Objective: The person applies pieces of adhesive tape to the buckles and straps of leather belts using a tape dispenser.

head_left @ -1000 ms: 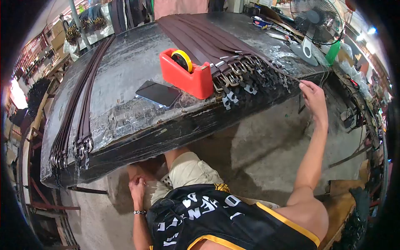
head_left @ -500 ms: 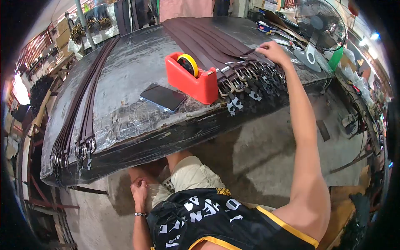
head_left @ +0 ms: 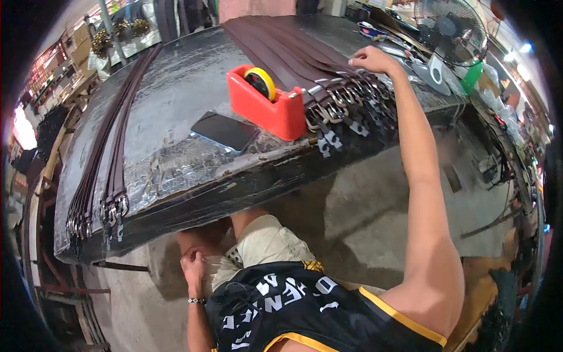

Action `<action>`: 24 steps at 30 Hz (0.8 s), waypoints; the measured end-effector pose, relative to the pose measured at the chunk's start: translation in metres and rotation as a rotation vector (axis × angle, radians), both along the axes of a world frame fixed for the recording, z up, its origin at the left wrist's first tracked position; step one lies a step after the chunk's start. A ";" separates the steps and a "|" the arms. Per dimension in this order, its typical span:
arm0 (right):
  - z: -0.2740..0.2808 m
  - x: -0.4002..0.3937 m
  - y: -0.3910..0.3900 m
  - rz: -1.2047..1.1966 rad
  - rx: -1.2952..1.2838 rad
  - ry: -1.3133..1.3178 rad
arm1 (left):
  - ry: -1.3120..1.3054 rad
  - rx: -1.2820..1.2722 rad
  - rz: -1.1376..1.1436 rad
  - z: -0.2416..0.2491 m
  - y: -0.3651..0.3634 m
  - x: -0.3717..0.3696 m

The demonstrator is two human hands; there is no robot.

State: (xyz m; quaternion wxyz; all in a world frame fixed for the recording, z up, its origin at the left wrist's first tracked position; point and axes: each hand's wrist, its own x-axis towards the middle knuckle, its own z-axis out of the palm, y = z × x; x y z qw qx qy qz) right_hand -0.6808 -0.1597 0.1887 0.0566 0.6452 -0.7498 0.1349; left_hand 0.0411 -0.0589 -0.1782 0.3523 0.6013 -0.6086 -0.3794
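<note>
Step in hand: sorting the brown belts [head_left: 275, 44] fanned out behind the red tape dispenser [head_left: 267, 102] on the counter [head_left: 176, 82]. Right hand [head_left: 368, 58] rests fingers-down on the belt row just right of the dispenser, near the buckles [head_left: 346, 100]; can't tell if it's pinching one. Left hand [head_left: 192, 271] loosely curled on the knee, holding nothing. Next move likely needs one strap singled out without dragging its neighbours

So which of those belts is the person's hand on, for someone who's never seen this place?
Find the big dark table and its red tape holder. Right of that lies a row of brown belts, buckles at the near edge. The right hand rests on the belt at the row's far right edge, nearest the fan.
</note>
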 end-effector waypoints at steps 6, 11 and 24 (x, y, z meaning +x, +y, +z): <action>0.014 0.009 0.077 -0.093 0.328 -0.149 | -0.096 -0.031 0.015 -0.006 -0.003 0.000; -0.004 0.014 0.097 -0.143 0.195 -0.254 | -0.166 -0.078 0.014 -0.003 -0.002 0.001; -0.017 0.034 0.132 -0.161 0.023 -0.233 | -0.204 -0.084 0.054 -0.014 -0.005 0.005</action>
